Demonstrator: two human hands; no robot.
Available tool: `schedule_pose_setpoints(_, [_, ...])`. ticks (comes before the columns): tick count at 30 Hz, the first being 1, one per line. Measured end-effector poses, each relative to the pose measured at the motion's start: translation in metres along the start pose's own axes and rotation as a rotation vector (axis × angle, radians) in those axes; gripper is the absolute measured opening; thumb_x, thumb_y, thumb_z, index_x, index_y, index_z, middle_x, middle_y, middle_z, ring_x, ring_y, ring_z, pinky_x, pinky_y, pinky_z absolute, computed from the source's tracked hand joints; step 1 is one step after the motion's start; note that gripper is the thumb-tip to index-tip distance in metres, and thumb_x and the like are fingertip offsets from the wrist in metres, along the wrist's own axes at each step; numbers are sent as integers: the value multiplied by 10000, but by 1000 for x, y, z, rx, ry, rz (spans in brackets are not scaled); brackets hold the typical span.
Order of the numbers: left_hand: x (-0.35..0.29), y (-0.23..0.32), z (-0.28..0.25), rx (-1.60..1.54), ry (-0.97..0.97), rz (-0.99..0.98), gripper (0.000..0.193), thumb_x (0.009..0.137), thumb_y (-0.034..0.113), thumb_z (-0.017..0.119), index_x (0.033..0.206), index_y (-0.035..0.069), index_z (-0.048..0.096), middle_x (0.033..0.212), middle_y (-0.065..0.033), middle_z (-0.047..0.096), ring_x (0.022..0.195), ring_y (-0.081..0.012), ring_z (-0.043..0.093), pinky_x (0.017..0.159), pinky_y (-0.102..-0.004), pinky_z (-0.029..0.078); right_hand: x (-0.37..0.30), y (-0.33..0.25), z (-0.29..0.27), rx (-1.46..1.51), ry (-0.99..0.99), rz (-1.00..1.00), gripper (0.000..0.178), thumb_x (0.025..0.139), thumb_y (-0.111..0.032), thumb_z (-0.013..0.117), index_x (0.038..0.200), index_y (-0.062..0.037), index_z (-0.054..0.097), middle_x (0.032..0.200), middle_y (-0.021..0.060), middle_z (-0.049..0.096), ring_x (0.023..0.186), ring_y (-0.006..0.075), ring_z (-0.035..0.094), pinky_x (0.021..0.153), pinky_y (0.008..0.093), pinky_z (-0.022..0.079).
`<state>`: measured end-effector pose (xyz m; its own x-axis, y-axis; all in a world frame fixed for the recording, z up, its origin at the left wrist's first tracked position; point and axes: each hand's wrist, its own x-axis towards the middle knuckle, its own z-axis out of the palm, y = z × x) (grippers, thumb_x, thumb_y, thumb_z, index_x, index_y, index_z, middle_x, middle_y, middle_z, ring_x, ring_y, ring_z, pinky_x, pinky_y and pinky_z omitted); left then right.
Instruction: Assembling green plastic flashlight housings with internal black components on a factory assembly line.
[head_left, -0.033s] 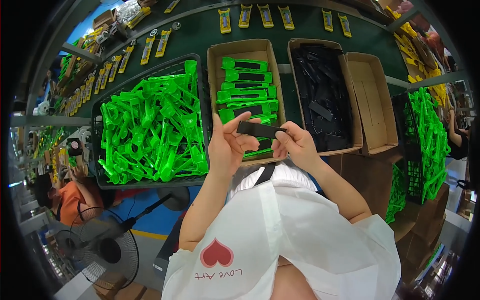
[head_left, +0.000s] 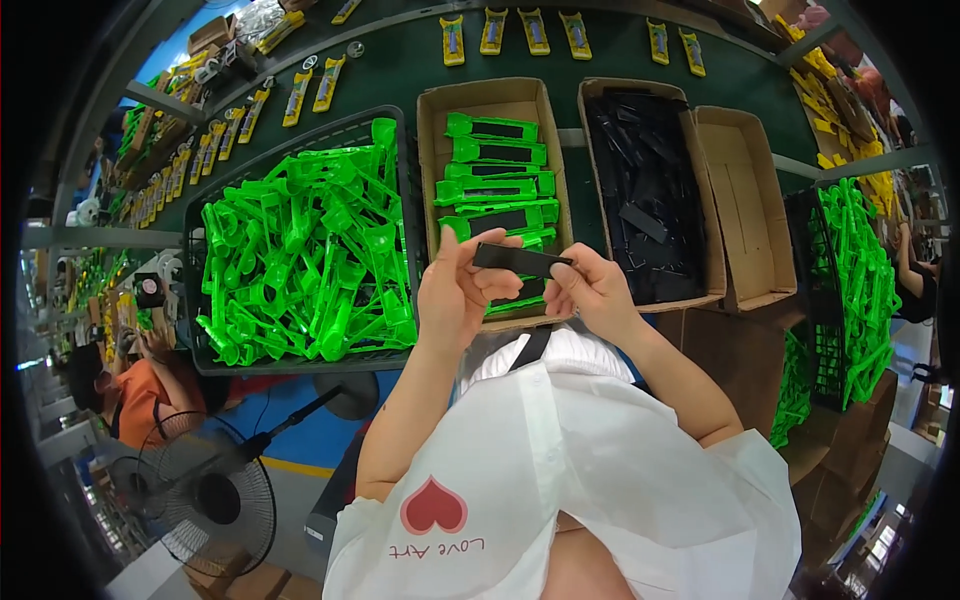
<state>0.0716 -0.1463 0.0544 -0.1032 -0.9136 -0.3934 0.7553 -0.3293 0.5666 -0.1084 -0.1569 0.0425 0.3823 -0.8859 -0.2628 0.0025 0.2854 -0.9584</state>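
A flat black plastic strip [head_left: 520,260] is held level in front of my body, above the near end of a cardboard box. My right hand [head_left: 595,292] pinches its right end between thumb and fingers. My left hand [head_left: 458,292] is at the strip's left end, fingers loosely bent behind and below it, thumb raised apart; it does not grip the strip. In the cardboard box [head_left: 424,150], bright green plastic parts [head_left: 495,190] lie in a row, several with black strips set in them. My hands partly hide the nearest ones.
Left stands a black crate [head_left: 408,200] heaped with green parts [head_left: 300,240]. To the right, a carton [head_left: 712,240] of black pieces sits beside another carton [head_left: 745,190]. Yellow packages [head_left: 535,32] line the green belt. A fan [head_left: 215,500] and a co-worker [head_left: 150,395] are at lower left.
My left thumb and index finger have drawn slightly inward, toward the strip. My right hand and the strip stay nearly in place.
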Motion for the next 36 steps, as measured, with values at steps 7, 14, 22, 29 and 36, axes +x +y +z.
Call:
schedule_pose_setpoints(7, [-7, -11, -12, 324, 46, 328, 247, 888, 153, 450, 992, -54, 536, 905, -153, 600, 623, -166, 621, 585, -254, 522, 7, 4, 9, -7, -73, -38, 140, 861, -135, 502, 796, -11, 487, 579, 35, 548, 489, 79, 542, 414, 186, 408])
schedule_pose_setpoints(14, [15, 17, -68, 1226, 465, 619, 222, 799, 102, 578, 988, -10, 546, 783, -51, 588, 533, -86, 513, 486, -220, 416, 8, 10, -21, -33, 81, -5, 183, 865, -178, 504, 761, -29, 515, 528, 12, 513, 403, 50, 466, 362, 163, 348])
schedule_pose_setpoints(22, [50, 88, -187, 1825, 796, 563, 216, 716, 193, 567, 741, -21, 548, 685, -170, 587, 669, -303, 592, 595, -375, 468, 8, -9, -18, -138, -18, 39, 171, 816, -144, 567, 715, -17, 516, 503, 6, 505, 397, 42, 446, 375, 185, 325])
schedule_pose_setpoints(29, [-24, 98, -81, 512, 343, 162, 272, 803, 10, 516, 1073, 4, 493, 833, -88, 559, 686, -161, 581, 612, -259, 520, -3, -17, -23, -140, -41, 46, 213, 835, -164, 547, 680, -33, 483, 495, 0, 503, 392, 34, 442, 375, 174, 320])
schedule_pose_setpoints(36, [-20, 30, -29, 708, 30, -200, 203, 832, 109, 546, 1008, 9, 556, 772, -57, 575, 646, -131, 578, 535, -235, 475, -5, -27, -19, -249, -151, 122, 182, 850, -152, 527, 719, -28, 499, 500, -6, 498, 381, 26, 420, 366, 168, 304])
